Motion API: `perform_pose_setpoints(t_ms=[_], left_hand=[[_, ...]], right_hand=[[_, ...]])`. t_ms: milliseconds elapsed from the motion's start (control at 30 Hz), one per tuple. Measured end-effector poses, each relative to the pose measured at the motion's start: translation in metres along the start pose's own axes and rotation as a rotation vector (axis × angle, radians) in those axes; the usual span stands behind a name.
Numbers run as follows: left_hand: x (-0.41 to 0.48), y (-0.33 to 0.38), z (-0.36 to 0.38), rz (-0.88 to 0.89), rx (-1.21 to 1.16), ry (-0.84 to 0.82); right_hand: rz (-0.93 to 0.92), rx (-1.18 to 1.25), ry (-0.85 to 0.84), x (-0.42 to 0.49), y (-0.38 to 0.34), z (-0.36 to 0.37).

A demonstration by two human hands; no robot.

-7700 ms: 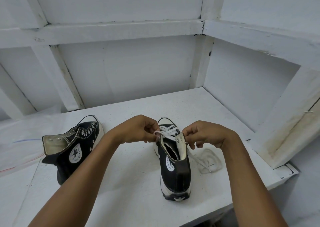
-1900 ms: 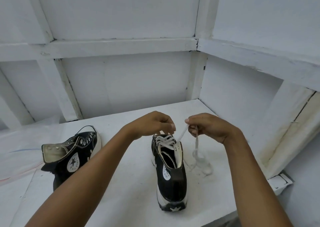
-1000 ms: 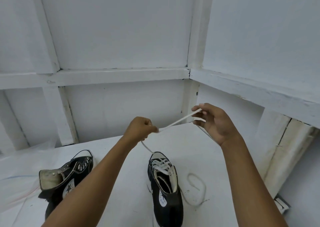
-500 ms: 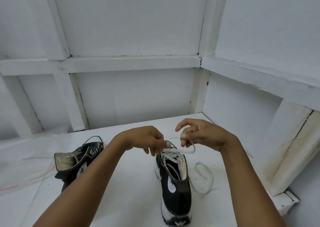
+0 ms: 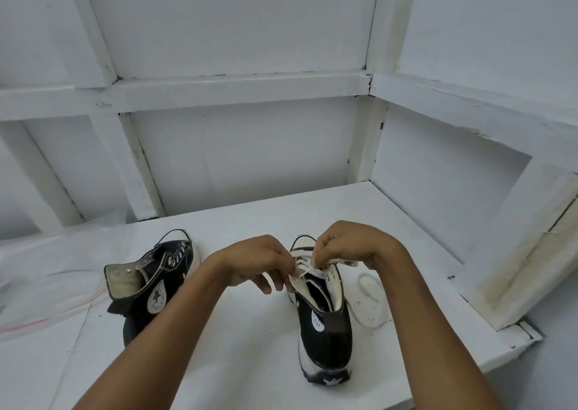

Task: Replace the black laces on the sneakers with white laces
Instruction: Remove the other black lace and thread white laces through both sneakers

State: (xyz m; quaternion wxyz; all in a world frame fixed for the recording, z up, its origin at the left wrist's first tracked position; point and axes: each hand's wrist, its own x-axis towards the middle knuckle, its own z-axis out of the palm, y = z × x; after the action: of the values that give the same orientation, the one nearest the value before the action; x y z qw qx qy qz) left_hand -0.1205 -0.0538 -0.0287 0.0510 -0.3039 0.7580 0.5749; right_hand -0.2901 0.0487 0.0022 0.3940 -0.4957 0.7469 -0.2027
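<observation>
White table (image 5: pixel 250 331): spare high-top sneaker (image 5: pixel 150 284) on its side at left, no white lace visible in it. Working sneaker (image 5: pixel 325 325) upright, heel toward camera, white lace (image 5: pixel 305 272) crossed through the lower eyelets. Right hand (image 5: pixel 347 244) pinches the lace above the tongue. Left hand (image 5: pixel 259 262) is curled at the collar, seemingly pinching the same strand. Step: upper eyelets. Next: feed the tip through, then pull slack from the tail lying beside the shoe.

Soft, even light; faint shadows; wide-angle bending at edges.
</observation>
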Motion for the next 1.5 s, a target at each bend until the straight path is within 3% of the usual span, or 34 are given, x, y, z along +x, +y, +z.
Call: perform_pose_setpoints(t_ms=[400,967,1367,1500], left_hand=[[-0.001,-0.004,0.003,-0.012,-0.088,0.014],[-0.003,-0.002,0.004,-0.007,-0.074,0.013],[-0.012,-0.018,-0.004,0.084,-0.178,-0.068],[-0.013,-0.019,-0.006,0.053,-0.051,-0.057]], right_hand=[[0.139,-0.003,0.068,-0.01,-0.002,0.007],[0.095,0.011,0.149,-0.011,-0.004,0.018],[0.051,-0.033,-0.025,-0.005,-0.007,0.014],[0.017,-0.038,-0.033,-0.005,-0.006,0.01]])
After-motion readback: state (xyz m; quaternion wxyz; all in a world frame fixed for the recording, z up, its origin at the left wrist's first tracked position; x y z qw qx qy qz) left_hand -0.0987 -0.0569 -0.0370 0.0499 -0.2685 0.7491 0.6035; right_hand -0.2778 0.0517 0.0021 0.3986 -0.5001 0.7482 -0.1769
